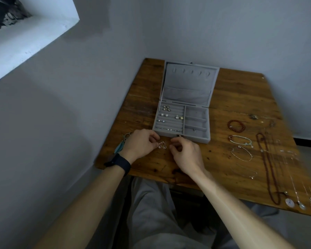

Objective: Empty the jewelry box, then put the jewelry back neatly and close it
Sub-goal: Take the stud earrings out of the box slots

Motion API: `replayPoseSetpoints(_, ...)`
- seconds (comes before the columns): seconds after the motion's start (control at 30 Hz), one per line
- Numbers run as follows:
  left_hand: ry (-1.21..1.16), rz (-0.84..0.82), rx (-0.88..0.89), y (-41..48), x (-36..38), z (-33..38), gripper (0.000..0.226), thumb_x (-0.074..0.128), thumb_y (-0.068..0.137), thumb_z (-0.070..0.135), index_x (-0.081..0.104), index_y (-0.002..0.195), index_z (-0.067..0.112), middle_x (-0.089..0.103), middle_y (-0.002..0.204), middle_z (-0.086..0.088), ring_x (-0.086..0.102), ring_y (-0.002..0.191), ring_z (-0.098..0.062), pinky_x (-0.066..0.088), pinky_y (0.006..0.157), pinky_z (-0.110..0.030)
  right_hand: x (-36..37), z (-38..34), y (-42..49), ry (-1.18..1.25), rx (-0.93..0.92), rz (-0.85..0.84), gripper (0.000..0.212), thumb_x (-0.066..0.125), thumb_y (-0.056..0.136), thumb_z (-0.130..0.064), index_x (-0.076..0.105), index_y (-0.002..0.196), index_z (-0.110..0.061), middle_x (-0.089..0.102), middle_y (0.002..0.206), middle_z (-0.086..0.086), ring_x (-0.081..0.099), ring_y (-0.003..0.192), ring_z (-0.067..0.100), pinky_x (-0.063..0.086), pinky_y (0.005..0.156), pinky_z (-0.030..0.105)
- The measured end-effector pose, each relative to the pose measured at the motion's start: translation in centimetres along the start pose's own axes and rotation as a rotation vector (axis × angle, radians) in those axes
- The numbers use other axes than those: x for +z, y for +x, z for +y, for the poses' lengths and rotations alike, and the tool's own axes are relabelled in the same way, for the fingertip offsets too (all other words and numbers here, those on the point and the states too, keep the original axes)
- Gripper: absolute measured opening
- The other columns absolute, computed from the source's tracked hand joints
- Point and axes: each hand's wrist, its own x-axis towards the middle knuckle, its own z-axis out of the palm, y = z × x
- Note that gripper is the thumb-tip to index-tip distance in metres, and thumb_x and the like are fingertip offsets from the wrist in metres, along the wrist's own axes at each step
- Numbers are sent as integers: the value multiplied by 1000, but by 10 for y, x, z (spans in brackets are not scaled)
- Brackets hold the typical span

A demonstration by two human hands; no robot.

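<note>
A grey velvet jewelry box (197, 138) stands open on the wooden table (232, 97), its lid (188, 83) leaning back. Several earrings (166, 108) sit in the ring rolls of its left half; the right compartments hold one small stud (193, 129). Just in front of the box lies a pair of small heart-shaped earrings (162, 146). My left hand (142, 142) has curled fingertips at the left earring, apparently pinching it. My right hand (184, 151) hovers at the pair's right side with curled fingers; what it holds is unclear.
Right of the box lie a red bead bracelet (236, 125), two silver bracelets (241, 141), a long dark bead necklace (267, 166) and several thin silver chains with pendants (298, 202). A turquoise tassel piece (121, 144) lies by my left wrist. Walls border the table's left and back.
</note>
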Motion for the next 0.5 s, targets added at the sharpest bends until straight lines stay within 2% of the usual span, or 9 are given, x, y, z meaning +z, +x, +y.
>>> replayPoseSetpoints(0.13,66,35,14,-5,3,3,19,71,90,34,72,109,30,69,99,15,63,90,-4,57,82,-33,3,-2,-2,-41,-29,-1,24,69,93,-30,70,115,-20,70,104,-4,64,89,9,49,75,22)
replayPoseSetpoints(0.5,159,71,41,-7,8,10,26,67,92,41,71,115,31,68,102,12,63,92,-7,57,81,-34,9,-13,2,-118,62,-10,28,61,94,-49,69,111,-27,65,105,-6,64,94,16,45,68,28)
